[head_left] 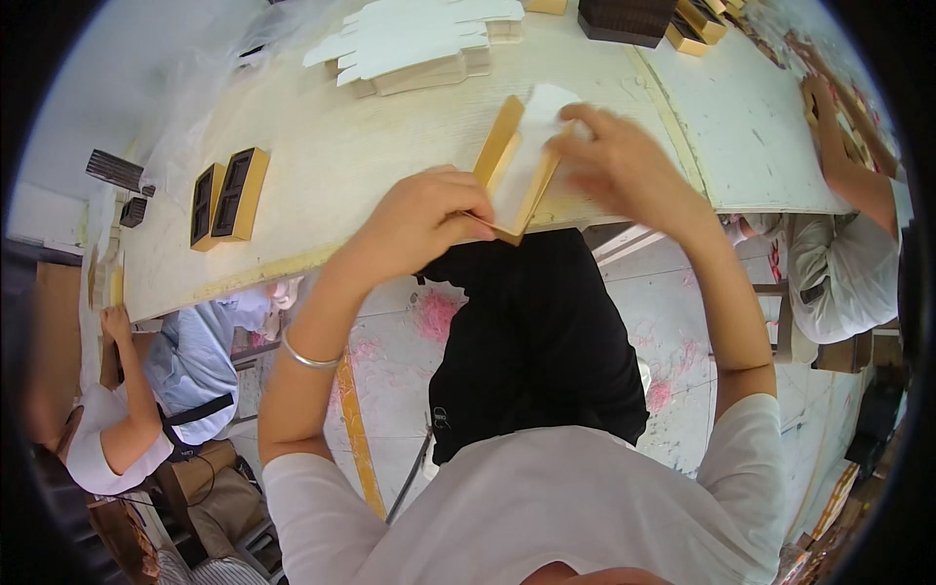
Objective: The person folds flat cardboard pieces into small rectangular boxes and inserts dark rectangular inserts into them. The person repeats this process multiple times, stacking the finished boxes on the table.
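Note:
A partly folded gold cardboard box [502,146] with a white inside stands at the table's front edge, its far end flap still flat. My left hand [419,214] grips its near left corner, fingers and thumb closed on the card. Over the right wall is my right hand [624,161], its fingers bent and smeared by motion; whether they touch the card I cannot make out. Beyond the box lies a stack of flat white box blanks [419,44]. To the left, two gold boxes with dark brown divided inserts [234,195] sit side by side.
The pale wooden table [322,146] carries a stack of dark brown trays [626,19] and more gold boxes [692,34] at the far right. Dark inserts [117,169] lie at far left. Co-workers' arms [843,146] show at both sides. Pink shreds [439,314] litter the floor.

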Motion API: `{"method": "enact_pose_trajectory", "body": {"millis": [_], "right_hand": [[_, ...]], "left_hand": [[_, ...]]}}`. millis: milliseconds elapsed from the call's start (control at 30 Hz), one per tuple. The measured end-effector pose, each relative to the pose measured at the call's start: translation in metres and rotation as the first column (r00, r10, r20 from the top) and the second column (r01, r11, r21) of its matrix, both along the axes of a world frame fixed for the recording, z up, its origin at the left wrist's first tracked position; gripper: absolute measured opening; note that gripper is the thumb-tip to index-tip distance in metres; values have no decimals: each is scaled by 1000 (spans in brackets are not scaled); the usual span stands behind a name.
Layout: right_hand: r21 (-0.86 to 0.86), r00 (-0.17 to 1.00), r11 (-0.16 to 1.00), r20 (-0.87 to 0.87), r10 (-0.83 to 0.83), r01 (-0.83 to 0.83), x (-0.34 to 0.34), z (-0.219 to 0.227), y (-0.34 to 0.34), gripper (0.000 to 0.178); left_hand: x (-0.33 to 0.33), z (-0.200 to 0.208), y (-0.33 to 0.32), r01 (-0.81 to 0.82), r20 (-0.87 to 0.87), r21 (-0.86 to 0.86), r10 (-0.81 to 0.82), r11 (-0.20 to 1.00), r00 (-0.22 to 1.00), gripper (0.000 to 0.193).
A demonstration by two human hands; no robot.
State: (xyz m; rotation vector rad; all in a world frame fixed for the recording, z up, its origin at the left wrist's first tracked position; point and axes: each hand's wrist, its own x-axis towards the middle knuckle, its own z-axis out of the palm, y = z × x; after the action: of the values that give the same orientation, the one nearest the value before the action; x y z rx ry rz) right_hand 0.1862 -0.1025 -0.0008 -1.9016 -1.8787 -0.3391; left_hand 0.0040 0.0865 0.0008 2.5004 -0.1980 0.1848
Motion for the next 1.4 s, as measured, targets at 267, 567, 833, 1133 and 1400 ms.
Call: {"method": "enact_pose_trajectory", "body": {"millis": [267,567,833,1133,1400], "right_hand": [[-77,991,996,-132,31,-42,-40,-11,-3,19],[-74,924,955,-282,257,-288,-6,6,-6,35],[-74,880,944,-392,268,-321,-8,-10,13,20],[-108,663,979,-748,33,-172,-28,-10,-3,48],[171,953,952,-126,276,-253,-39,-26,-14,47]], "left_hand": [[-12,19,-41,-380,354,444,231,811,906,39],[-13,-3,-18,-108,73,-14,109,994,991,32],[4,-12,-17,-168,83,-103,177,980,981,31],[5,-27,-39,-303,113,-214,331,929,937,14],[6,-14,-25,-221,-84,-338,205,915,975,16]]}}
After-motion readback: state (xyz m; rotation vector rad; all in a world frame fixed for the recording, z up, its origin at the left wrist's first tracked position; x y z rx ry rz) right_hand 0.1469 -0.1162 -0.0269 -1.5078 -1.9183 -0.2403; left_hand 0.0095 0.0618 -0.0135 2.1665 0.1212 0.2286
